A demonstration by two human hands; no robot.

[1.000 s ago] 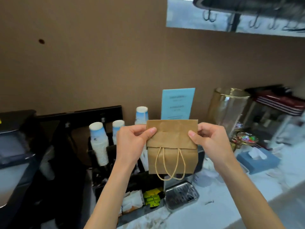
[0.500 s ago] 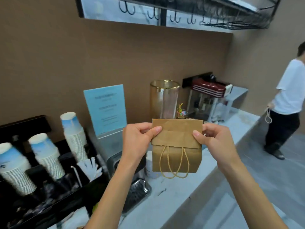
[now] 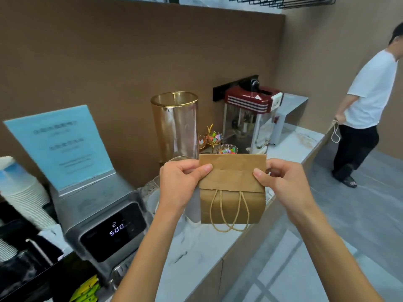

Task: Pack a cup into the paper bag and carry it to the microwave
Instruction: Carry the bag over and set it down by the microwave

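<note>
A small brown paper bag [image 3: 232,188] hangs in the air in front of me, folded flat with its top flap bent over and its twine handles dangling. My left hand [image 3: 181,184] pinches its upper left corner and my right hand [image 3: 281,182] pinches its upper right corner. A stack of blue-and-white paper cups [image 3: 19,192] stands at the far left on the counter. No microwave is in view.
A grey machine with a lit display [image 3: 109,225] and a blue sign [image 3: 58,144] stand left. A gold-rimmed glass cylinder [image 3: 176,125], candy dishes [image 3: 214,138] and a red popcorn machine [image 3: 250,114] line the marble counter [image 3: 196,253]. A person in white shirt [image 3: 366,105] stands right, on the grey floor.
My view has swung to the right along the counter. The cup stacks slid to the left edge, and the popcorn machine and the person came into view. Both hands keep the bag.
</note>
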